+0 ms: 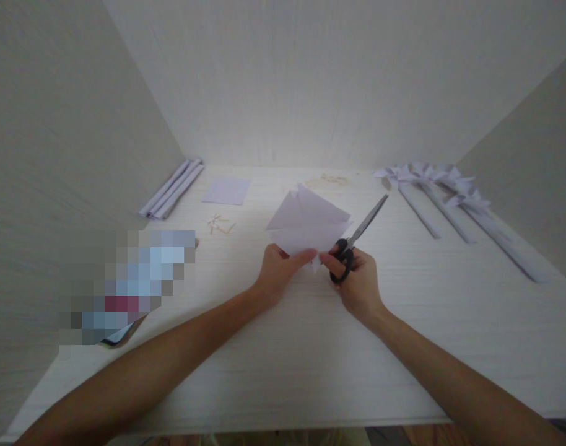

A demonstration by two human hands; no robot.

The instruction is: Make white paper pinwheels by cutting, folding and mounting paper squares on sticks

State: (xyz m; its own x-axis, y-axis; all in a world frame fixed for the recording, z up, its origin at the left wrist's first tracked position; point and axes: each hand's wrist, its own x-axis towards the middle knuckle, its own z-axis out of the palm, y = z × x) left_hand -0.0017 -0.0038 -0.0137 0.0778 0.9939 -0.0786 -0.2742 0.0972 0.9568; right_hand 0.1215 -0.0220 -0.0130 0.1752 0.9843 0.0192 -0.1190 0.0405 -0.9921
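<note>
A white sheet of paper (311, 217) with cut or folded corners is held above the table. My left hand (278, 269) is closed on its lower left edge, thumb on top. My right hand (360, 282) has its fingers through the black handles of a pair of scissors (364, 223), whose blades look closed and point up and to the right, away from the paper. The right thumb and fingertips come close to the paper's lower corner; whether they pinch it I cannot tell.
Rolled paper tubes (174, 189) and a square paper (226, 191) lie at the back left. Small sticks (220, 224) and more thin pieces (332, 180) are behind. Paper pinwheels on tubes (443, 179) rest at right. A blurred phone-like device (125, 331) stands left. Walls enclose the table.
</note>
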